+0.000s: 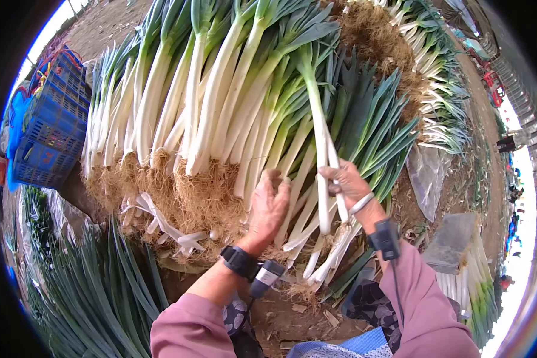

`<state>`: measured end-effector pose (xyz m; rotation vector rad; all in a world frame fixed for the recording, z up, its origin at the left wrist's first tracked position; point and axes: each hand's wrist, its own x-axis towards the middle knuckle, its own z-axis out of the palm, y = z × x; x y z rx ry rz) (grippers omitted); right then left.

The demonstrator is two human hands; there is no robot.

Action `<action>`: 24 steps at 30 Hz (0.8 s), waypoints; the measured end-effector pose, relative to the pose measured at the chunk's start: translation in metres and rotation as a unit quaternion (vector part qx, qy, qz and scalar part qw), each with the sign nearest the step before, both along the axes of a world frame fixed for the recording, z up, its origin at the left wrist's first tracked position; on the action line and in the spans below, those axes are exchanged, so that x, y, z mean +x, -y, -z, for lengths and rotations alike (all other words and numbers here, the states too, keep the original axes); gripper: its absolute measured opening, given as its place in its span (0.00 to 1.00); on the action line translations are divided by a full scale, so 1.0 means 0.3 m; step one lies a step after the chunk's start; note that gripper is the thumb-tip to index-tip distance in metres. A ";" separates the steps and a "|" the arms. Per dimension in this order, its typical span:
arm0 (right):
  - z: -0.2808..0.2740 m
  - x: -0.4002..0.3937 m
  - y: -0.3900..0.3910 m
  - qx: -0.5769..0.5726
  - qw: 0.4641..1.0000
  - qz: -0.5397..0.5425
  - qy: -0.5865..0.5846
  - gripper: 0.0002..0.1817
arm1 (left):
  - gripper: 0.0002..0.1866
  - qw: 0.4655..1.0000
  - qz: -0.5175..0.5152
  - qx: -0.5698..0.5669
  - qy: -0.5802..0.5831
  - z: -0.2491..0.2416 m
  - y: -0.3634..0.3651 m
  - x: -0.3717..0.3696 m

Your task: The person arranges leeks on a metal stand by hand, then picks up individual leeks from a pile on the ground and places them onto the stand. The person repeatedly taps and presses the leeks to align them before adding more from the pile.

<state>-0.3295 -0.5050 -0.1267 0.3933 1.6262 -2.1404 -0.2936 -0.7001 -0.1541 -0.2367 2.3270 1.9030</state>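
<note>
My right hand is closed around a pair of leeks, their white ends pointing down toward me and their green leaves lying up over the pile. To its left, my left hand has its fingers curled in front of the pale stems; whatever they may hold is hidden. Behind both hands spreads a big pile of leeks, with brown roots along the near side. Below my right hand lie more loose leeks, white ends toward me.
Blue plastic crates stand at the far left. Long green leaves fill the lower left. A second row of leeks lies at the upper right. At the lower right, a grey slab rests near more leeks. Peeled scraps lie by the roots.
</note>
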 end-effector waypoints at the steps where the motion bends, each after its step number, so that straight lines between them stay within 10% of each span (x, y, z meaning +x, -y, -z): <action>1: 0.047 0.007 -0.009 0.025 1.000 -0.002 0.006 0.18 | 0.21 0.993 0.043 0.089 0.070 0.015 0.007 0.002; 5: 0.067 0.013 0.138 0.053 0.998 -0.017 -0.036 0.20 | 0.20 0.895 0.131 0.360 0.227 -0.008 -0.012 0.027; 8: 0.022 -0.022 0.181 -0.051 0.997 -0.058 -0.024 0.18 | 0.13 0.939 0.097 0.266 0.196 -0.121 0.085 -0.014; 20: 0.278 -0.149 0.511 0.288 0.947 0.128 -0.067 0.15 | 0.11 0.986 0.052 0.121 0.106 -0.257 0.377 -0.095; 24: 0.113 -0.115 0.480 0.064 0.992 0.101 -0.038 0.11 | 0.15 0.988 0.121 -0.015 0.094 -0.199 0.383 -0.091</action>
